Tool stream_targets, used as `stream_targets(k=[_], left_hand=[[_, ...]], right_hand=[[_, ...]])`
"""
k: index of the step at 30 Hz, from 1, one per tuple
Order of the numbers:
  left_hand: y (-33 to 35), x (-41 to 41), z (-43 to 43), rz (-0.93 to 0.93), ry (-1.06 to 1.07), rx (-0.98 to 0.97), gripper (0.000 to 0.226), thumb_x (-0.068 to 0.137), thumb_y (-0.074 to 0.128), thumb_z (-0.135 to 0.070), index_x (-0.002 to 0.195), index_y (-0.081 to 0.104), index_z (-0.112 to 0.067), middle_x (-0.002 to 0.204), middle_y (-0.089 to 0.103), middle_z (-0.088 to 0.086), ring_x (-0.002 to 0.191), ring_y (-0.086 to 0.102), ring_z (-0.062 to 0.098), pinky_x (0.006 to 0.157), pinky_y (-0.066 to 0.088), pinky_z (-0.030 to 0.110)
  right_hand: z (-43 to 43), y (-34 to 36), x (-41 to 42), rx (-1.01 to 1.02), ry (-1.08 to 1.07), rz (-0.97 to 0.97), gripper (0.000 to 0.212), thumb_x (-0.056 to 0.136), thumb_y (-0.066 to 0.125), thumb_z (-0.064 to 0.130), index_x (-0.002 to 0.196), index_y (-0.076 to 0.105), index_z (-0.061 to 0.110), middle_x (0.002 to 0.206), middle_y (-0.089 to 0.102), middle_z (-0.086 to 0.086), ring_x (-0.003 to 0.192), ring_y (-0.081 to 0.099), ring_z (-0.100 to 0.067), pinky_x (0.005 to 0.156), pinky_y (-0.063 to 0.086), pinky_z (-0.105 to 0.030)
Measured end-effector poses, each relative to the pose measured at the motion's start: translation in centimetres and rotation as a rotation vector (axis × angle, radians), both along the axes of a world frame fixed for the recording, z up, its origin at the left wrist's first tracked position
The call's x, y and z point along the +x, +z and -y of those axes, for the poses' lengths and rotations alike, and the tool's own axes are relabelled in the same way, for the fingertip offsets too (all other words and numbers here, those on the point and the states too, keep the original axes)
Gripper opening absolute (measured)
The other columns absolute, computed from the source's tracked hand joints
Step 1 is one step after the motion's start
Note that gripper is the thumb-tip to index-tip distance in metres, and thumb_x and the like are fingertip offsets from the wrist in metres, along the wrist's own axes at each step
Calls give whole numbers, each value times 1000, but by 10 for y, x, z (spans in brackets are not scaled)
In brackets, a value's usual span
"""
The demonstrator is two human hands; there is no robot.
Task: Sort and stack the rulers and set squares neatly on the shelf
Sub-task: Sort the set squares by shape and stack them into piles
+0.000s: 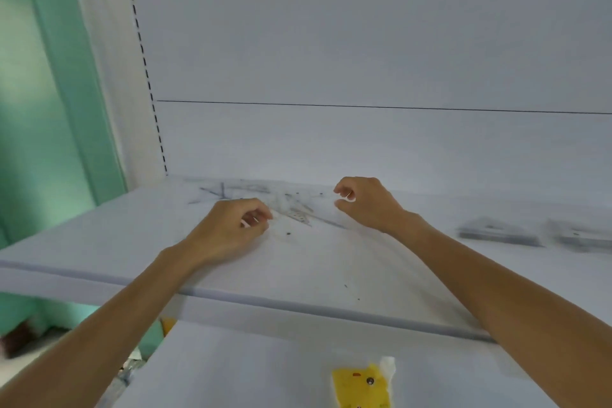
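Note:
A loose heap of clear plastic rulers and set squares [293, 209] lies blurred on the white shelf [99, 242], near its back wall. My left hand [231, 228] hovers at the heap's left edge with its fingers curled under. At the heap's right edge is my right hand [366, 202], fingers curled and thumb a little apart from the forefinger. The clear plastic is too faint to show whether either hand holds a piece. Two tidy stacks of clear pieces, one stack [500, 233] and a further stack [583, 237], lie to the right.
The shelf's front lip [298, 306] runs across below my forearms. A lower shelf carries a yellow packet [361, 384]. A slotted upright [149, 86] and a green wall [39, 109] bound the left side.

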State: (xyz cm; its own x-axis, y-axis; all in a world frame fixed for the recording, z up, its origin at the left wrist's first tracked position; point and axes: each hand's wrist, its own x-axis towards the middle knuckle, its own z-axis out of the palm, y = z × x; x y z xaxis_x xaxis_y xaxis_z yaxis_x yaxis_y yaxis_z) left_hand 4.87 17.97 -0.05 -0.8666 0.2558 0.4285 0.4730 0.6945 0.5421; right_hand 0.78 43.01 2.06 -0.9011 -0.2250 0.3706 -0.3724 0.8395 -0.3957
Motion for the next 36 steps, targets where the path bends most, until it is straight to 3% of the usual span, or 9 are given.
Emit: stream_targets(k=[9,12,15,18,22,24,28,32,36], left_hand=[[4,-38,105,48,54,-81,11,80,68,-31,90,62,-32,95,62,-17,90,57,1,68,38,3],[8,-54,105,94,48,-170,29,76,66,-49,100,59,-35,101,55,-17,93,51,2,72,37,14],[10,-63,91,178,-34,-261,54,70,67,-59,115,57,-32,102,49,-18,96,48,3,79,36,21],[2,-72,80,162,-78,-305,49,76,65,-53,117,58,-27,110,54,-11,98,53,8,86,43,26],[-2,-80,87,84,-76,-220,30,90,55,-21,119,60,-18,109,64,0,93,58,9,84,43,20],[-4,-82,90,56,-67,-217,28,91,51,-19,117,62,-18,109,64,0,94,59,10,86,44,23],[-8,-84,90,55,-13,-329,45,85,52,-53,120,58,-26,114,55,-9,103,50,9,84,38,28],[-8,-88,93,77,-66,-272,48,85,59,-42,129,52,-23,116,58,-4,93,51,7,84,39,21],[-11,-89,92,53,-90,-226,51,85,62,-35,131,47,-20,113,52,-5,93,48,8,83,37,20]], right_hand=[[89,-1,-48,129,-175,173,44,85,57,36,117,53,7,119,57,-8,110,51,-26,86,44,-36],[100,-3,-55,180,-284,212,48,88,50,44,115,53,5,115,57,-11,111,48,-30,82,42,-35],[107,-8,-59,199,-341,230,31,89,49,37,99,55,8,102,58,-10,96,52,-26,70,39,-29],[113,-13,-59,200,-381,150,19,90,49,20,90,59,4,95,62,-10,86,56,-25,64,42,-28],[116,-15,-60,273,-385,54,24,87,41,1,100,61,1,104,62,-12,94,60,-29,77,49,-33],[116,-16,-63,249,-383,36,21,91,40,12,89,58,2,97,60,-11,86,56,-27,71,46,-32],[121,-16,-63,278,-349,128,43,88,48,49,74,53,9,92,51,-6,93,51,-26,72,41,-31],[131,-13,-56,322,-211,85,30,92,49,30,94,62,2,100,57,-10,92,54,-27,75,45,-33],[139,-12,-50,351,-204,-40,21,91,34,5,95,55,3,89,57,-13,78,52,-30,70,42,-35]])
